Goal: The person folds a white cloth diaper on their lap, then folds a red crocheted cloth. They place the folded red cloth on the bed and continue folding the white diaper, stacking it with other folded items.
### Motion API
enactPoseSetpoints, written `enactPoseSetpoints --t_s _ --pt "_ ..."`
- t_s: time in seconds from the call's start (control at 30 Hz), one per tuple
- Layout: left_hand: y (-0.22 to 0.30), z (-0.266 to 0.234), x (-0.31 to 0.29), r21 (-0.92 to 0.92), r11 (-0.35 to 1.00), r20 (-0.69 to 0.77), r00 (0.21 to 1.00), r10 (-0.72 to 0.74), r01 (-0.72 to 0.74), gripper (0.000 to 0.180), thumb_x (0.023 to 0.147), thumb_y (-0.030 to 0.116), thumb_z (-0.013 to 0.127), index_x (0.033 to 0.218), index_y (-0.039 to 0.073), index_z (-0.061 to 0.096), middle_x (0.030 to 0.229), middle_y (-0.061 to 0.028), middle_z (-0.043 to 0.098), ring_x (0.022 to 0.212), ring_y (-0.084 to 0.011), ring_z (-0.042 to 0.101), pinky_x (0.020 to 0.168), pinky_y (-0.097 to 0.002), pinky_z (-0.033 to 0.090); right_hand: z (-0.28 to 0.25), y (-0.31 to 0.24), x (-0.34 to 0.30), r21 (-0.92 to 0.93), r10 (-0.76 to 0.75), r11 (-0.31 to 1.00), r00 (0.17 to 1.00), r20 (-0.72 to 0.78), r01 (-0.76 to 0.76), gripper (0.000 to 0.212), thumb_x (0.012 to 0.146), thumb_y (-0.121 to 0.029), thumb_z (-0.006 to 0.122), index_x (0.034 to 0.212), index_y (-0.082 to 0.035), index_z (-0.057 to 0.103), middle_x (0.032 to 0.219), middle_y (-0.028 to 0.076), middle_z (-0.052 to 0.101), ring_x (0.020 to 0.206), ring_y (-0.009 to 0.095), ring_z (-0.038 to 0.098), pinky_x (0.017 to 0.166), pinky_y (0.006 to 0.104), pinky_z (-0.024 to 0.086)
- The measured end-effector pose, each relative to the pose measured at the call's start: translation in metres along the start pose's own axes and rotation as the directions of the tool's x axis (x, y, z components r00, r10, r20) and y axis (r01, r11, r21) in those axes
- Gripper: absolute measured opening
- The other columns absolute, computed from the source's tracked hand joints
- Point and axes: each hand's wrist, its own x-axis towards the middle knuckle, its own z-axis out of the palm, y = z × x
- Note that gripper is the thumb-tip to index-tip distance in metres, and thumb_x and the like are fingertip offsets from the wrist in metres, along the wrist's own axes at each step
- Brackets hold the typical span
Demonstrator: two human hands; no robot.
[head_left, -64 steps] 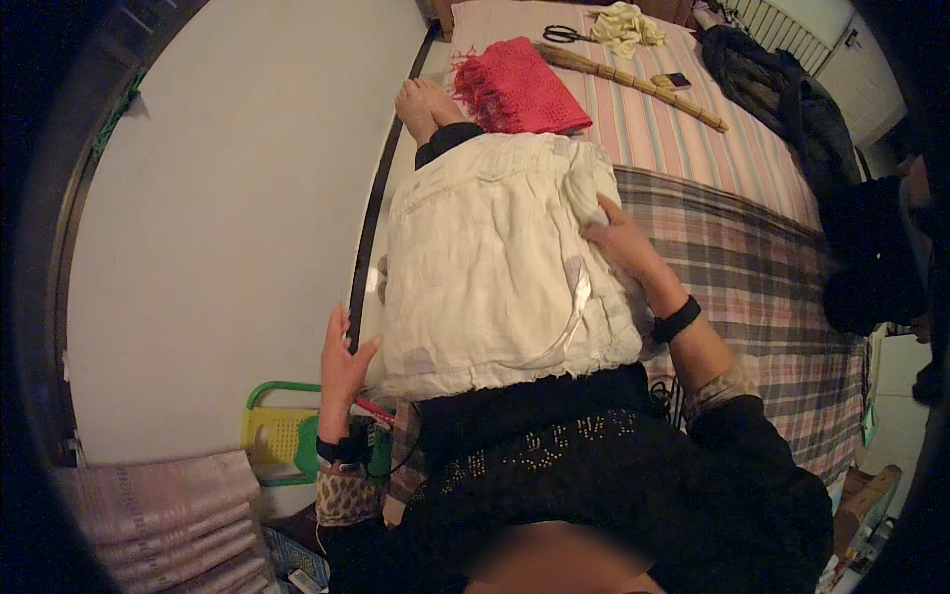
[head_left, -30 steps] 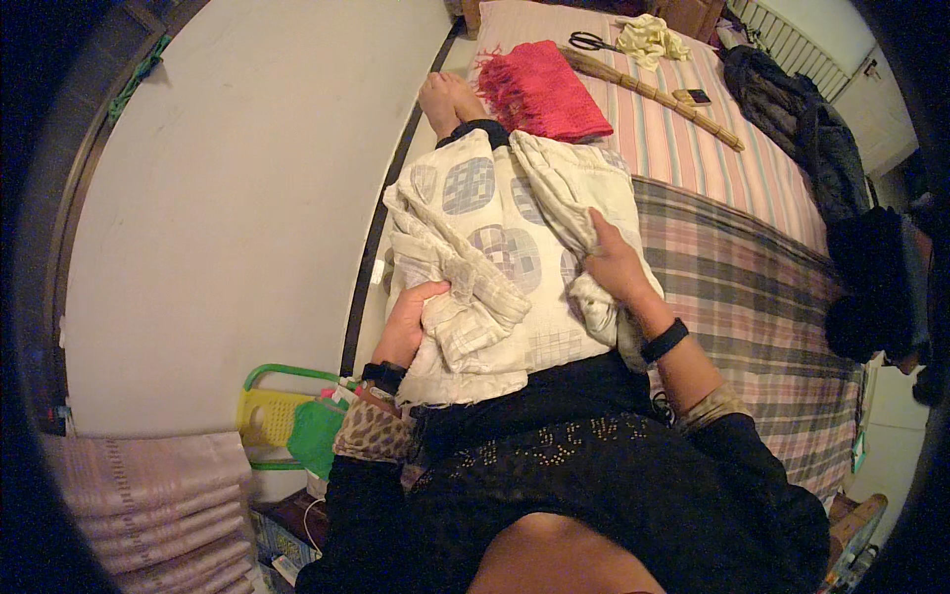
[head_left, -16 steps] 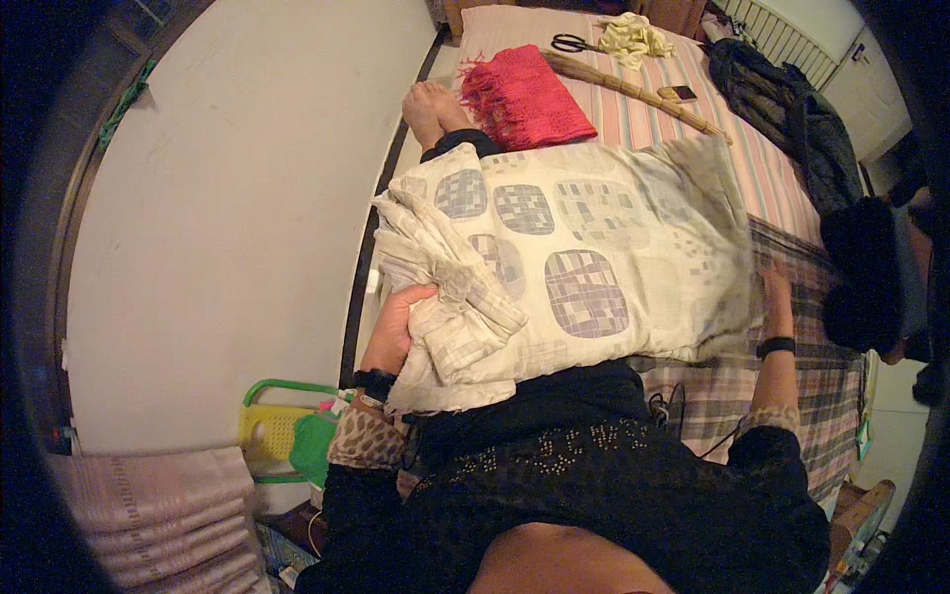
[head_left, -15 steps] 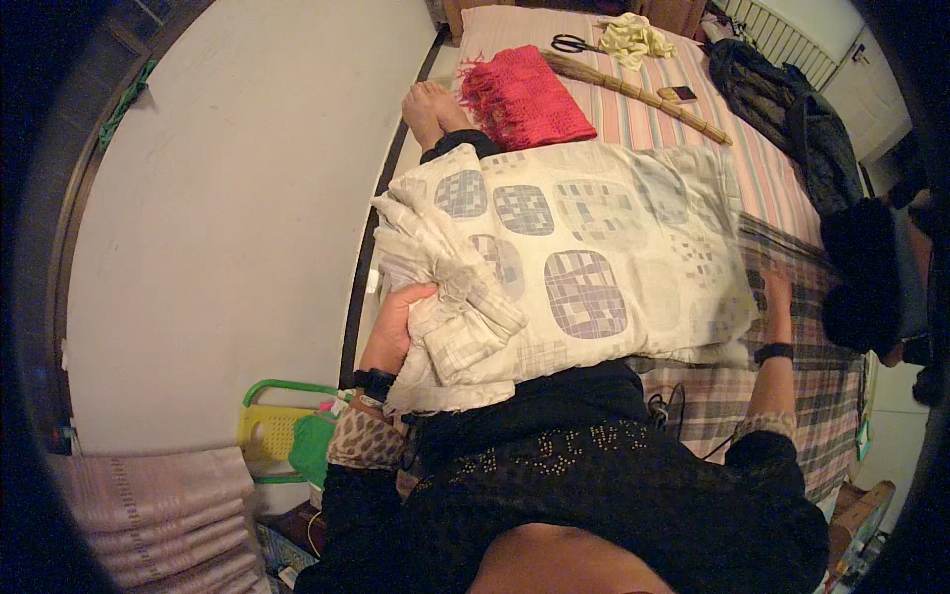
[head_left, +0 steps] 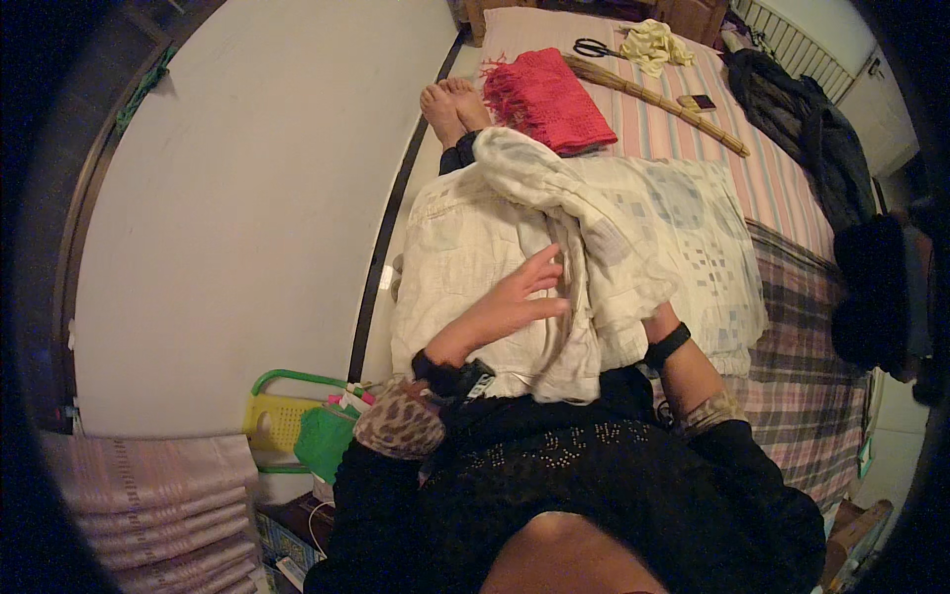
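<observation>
Across my lap and stretched legs lies a cream cloth [head_left: 465, 267] with grey-blue checked patches, perhaps a pillowcase or sheet. Its left part is folded over into a bunched ridge [head_left: 614, 247] near the middle. My left hand [head_left: 510, 307] is over the cloth just left of this ridge, open, thumb and fingers apart, fingertips at the fold. On the ridge's right side my right hand [head_left: 658, 322] reaches under the bunched cloth. Its fingers are hidden there, so I cannot see whether they grip.
Beyond my feet [head_left: 453, 107] are a red fringed cloth [head_left: 554, 104], a straw broom [head_left: 663, 99], black-handled scissors [head_left: 594, 48], a yellow cloth [head_left: 655, 47] and a small phone-like object [head_left: 697, 102]. A dark jacket [head_left: 802, 124] lies right; a yellow-green chair [head_left: 272, 421] stands left by the wall [head_left: 237, 218].
My left hand has moved right, carrying the cloth's left side into a fold, and has let go. My right hand has come left from the plaid blanket to the fold.
</observation>
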Motion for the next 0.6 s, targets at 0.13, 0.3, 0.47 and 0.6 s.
enactPoseSetpoints --t_s 0.13,0.3,0.47,0.6 --pt "-0.02 -0.046 -0.059 0.014 1.0 -0.225 0.974 0.009 -0.006 0.061 0.092 0.007 0.064 0.146 0.003 0.037 0.131 -0.0134 0.056 0.121 -0.0197 0.054 0.103 -0.032 0.044 -0.046 0.017 -0.007 0.044 -0.124 0.99 0.978 -0.167 0.133 0.053 0.101 -0.032 0.048 0.144 -0.002 0.041 0.141 0.012 0.05 0.126 0.024 0.051 0.105 0.0358 0.042" --pt "-0.074 -0.089 -0.128 0.099 0.995 -0.615 0.784 0.081 -0.025 0.052 0.09 0.005 0.064 0.138 -0.002 0.046 0.125 -0.016 0.06 0.117 -0.0204 0.057 0.1 -0.0326 0.046 -0.077 0.001 -0.002 0.041 -0.235 0.967 0.943 -0.234 0.251 0.05 0.1 -0.024 0.053 0.143 -0.001 0.043 0.142 0.011 0.048 0.127 0.023 0.05 0.106 0.0337 0.04" --pt "-0.131 -0.124 -0.167 0.164 0.985 -0.796 0.596 0.102 0.049 0.052 0.088 0.009 0.067 0.135 -0.004 0.048 0.127 -0.0175 0.059 0.116 -0.0224 0.057 0.101 -0.035 0.045 -0.068 -0.032 -0.003 -0.099 -0.035 0.994 0.999 0.013 0.036 0.049 0.096 -0.023 0.059 0.139 -0.002 0.048 0.137 0.008 0.052 0.121 0.018 0.053 0.105 0.032 0.041" --pt "-0.161 -0.132 -0.172 0.035 0.997 -0.831 0.556 -0.005 0.062 0.054 0.09 0.013 0.066 0.137 -0.005 0.046 0.126 -0.0169 0.06 0.114 -0.0228 0.058 0.101 -0.0357 0.045 -0.058 -0.024 -0.015 -0.151 -0.059 0.988 0.993 -0.105 0.043 0.048 0.096 -0.03 0.06 0.135 -0.003 0.053 0.134 0.009 0.055 0.124 0.018 0.051 0.105 0.032 0.04"
